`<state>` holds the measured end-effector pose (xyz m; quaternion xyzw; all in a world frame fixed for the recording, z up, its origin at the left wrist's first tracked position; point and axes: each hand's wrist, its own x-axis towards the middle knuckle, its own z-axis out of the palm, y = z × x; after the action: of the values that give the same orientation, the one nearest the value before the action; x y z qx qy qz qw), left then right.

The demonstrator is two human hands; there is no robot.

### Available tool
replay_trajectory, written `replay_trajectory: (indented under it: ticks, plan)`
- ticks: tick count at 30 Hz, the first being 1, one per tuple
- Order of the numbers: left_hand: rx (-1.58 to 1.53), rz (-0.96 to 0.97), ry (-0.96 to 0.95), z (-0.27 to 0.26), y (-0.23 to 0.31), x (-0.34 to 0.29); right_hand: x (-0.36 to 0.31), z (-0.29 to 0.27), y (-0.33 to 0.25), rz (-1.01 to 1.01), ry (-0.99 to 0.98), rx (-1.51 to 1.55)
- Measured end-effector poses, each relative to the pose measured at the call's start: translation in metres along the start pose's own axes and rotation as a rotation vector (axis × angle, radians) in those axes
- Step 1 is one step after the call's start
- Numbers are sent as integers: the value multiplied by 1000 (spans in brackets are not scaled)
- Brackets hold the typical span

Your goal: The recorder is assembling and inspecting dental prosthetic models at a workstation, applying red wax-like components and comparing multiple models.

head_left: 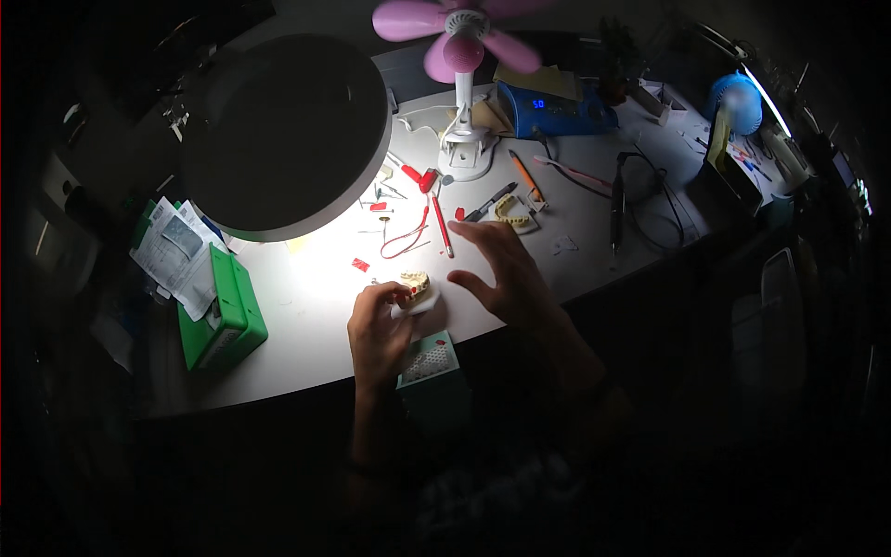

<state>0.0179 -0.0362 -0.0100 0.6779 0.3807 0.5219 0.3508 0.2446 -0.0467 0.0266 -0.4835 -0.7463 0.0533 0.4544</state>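
Near the front edge of the white table, my left hand is closed around a cream dental model on a pale base, with a small red spot beside the fingers. My right hand hovers to the right of the model, thumb and fingers apart, holding nothing. Beyond it lies a red pencil-shaped tool and a red-handled tool with a looped red cord. A second dental model rests on the table past my right hand. Small red pieces are scattered around.
A large round lamp overhangs the left side. A green box with papers stands at the left. Farther back are a pink-bladed fan and a blue control unit. A corded handpiece lies right; a pale green perforated-top box sits below.
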Motion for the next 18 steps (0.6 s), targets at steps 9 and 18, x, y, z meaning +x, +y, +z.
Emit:
replay_trajectory:
  ticks: [9, 18]
  plan:
    - [109, -83, -143, -16, 16, -9, -4, -41, 84, 85, -92, -545]
    - [41, 52, 34, -28, 10, -5, 15, 11, -1, 123, -62, 582]
